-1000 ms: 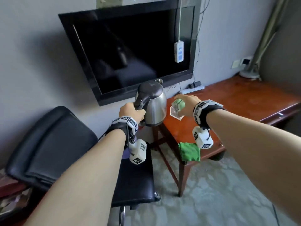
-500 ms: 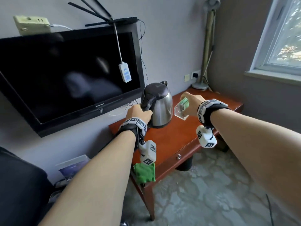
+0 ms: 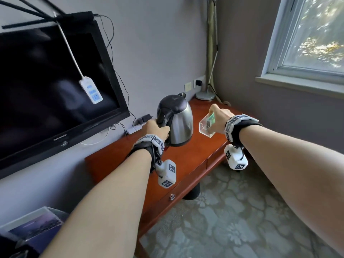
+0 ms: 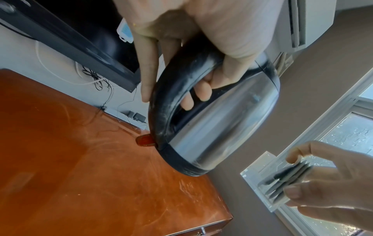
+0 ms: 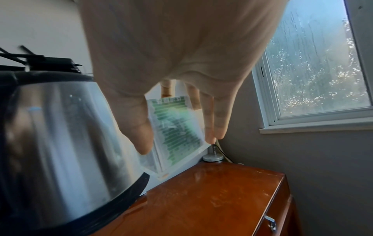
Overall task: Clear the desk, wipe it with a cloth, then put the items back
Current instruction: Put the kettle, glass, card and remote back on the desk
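Note:
My left hand [image 3: 157, 129] grips the black handle of a steel kettle [image 3: 179, 122] and holds it just above the red-brown desk [image 3: 111, 161]. In the left wrist view the fingers [image 4: 203, 94] curl round the handle and the kettle [image 4: 222, 127] hangs tilted over the desk [image 4: 80, 159]. My right hand [image 3: 218, 118] holds a clear plastic box [image 3: 205, 128] with green packets in it, right of the kettle and above the desk. In the right wrist view thumb and fingers [image 5: 210, 124] pinch the box [image 5: 177, 132] beside the kettle [image 5: 66, 143].
A black TV [image 3: 46, 86] hangs on the wall at the left with a white power strip [image 3: 91, 90] dangling before it. A lamp base [image 3: 204, 95] stands at the desk's far corner under wall sockets. A window [image 3: 312, 34] is at the right. A drawer knob [image 3: 172, 196] sticks out in front.
The head view has swung right from the black chair to the desk. Both hands have carried the kettle and the box over the desk top. The green cloth on the near edge is out of sight.

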`<control>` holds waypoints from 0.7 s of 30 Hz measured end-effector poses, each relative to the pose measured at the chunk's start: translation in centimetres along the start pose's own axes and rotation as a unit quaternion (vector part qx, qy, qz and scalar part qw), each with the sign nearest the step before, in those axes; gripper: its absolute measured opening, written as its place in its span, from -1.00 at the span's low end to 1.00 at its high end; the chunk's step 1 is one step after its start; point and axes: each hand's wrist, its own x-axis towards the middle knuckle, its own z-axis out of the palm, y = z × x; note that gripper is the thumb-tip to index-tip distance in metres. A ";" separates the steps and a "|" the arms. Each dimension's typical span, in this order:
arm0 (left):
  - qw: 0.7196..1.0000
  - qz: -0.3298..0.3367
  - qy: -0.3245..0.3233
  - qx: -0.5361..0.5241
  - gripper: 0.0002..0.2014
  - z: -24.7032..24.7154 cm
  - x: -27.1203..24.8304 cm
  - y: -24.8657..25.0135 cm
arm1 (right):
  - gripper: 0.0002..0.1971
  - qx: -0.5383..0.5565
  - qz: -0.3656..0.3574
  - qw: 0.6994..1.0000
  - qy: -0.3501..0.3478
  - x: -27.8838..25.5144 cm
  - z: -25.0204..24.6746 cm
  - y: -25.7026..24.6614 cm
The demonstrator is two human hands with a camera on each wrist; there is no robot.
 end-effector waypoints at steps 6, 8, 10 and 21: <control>0.999 -0.009 -0.032 0.001 -0.87 7.4 8.3 0.7 | -0.35 -0.007 0.025 1.000 0.001 9.5 1.1 4.9; 0.999 -0.013 -0.043 0.004 -0.85 9.8 11.9 0.7 | -0.35 -0.019 0.034 0.999 -0.005 13.3 1.6 6.1; 0.999 -0.021 -0.044 0.009 -0.83 12.1 15.5 0.9 | -0.37 -0.030 0.040 0.999 -0.015 17.1 2.1 7.2; 0.998 -0.063 -0.020 0.007 -0.80 22.4 31.0 1.5 | -0.35 -0.019 0.075 0.995 -0.065 33.0 5.0 13.6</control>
